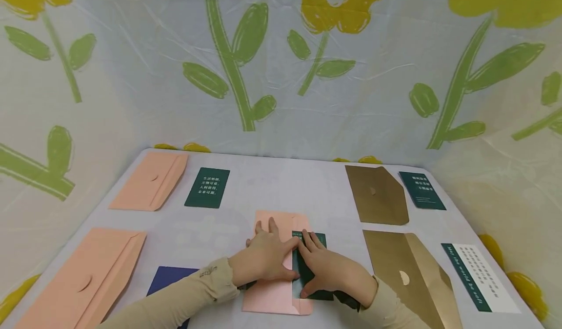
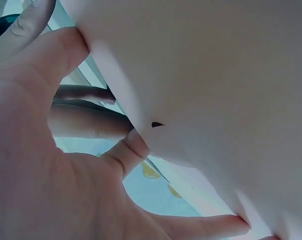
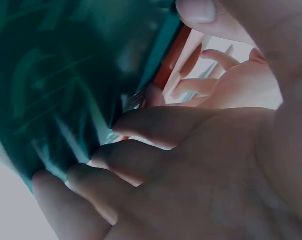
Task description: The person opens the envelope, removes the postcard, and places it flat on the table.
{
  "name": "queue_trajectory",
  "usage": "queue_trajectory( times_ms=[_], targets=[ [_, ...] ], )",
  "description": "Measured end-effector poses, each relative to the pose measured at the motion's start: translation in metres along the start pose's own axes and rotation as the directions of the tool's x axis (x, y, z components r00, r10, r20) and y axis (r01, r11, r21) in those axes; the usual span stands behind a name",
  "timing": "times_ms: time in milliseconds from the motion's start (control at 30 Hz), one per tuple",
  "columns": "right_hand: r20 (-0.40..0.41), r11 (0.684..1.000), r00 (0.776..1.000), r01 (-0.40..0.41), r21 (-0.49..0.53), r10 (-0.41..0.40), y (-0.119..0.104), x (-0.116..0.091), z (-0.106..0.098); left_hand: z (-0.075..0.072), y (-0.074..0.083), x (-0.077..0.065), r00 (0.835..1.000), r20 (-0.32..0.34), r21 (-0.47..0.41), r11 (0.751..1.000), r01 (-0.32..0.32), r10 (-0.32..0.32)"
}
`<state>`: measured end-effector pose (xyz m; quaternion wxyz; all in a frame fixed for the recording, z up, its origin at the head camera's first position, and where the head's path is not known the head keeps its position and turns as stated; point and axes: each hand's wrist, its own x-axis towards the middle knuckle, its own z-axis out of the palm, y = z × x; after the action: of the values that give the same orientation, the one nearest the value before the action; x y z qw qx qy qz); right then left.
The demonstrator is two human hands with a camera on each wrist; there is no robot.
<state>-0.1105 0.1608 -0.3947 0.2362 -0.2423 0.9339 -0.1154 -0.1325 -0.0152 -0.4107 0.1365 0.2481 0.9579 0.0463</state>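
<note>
In the head view, a pink envelope (image 1: 270,299) lies at the front middle of the table, its flap side toward the right. My left hand (image 1: 264,257) presses on it with fingers spread, thumb and index finger at the opening edge; the left wrist view shows the fingertips on the pink paper (image 2: 206,100). A dark green card (image 1: 303,266) lies over the envelope's right side. My right hand (image 1: 331,269) rests on this card, fingers mostly straight, fingertips touching its face (image 3: 56,90). Whether the card's left edge is inside the envelope cannot be told.
Two pink envelopes (image 1: 149,182) lie on the left, with a green card (image 1: 207,187) beside the far one. A navy piece (image 1: 169,277) is partly under the left forearm. On the right are two brown envelopes (image 1: 377,197), a green card (image 1: 422,191) and a green-and-white card (image 1: 480,277).
</note>
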Motion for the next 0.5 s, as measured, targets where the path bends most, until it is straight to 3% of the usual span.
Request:
queue_trajectory(
  times_ms=[267, 500],
  targets=[
    [-0.013, 1.000, 1.000, 0.002, 0.022, -0.002, 0.0047, -0.0021, 0.0006, 0.0013, -0.0012, -0.0017, 1.000, 0.006, -0.016, 1.000, 0.014, -0.014],
    [-0.008, 1.000, 1.000, -0.009, 0.027, 0.009, 0.0094, -0.0059, 0.0009, 0.0035, -0.0022, -0.0027, 1.000, -0.018, 0.038, 0.999, 0.003, -0.003]
  ],
)
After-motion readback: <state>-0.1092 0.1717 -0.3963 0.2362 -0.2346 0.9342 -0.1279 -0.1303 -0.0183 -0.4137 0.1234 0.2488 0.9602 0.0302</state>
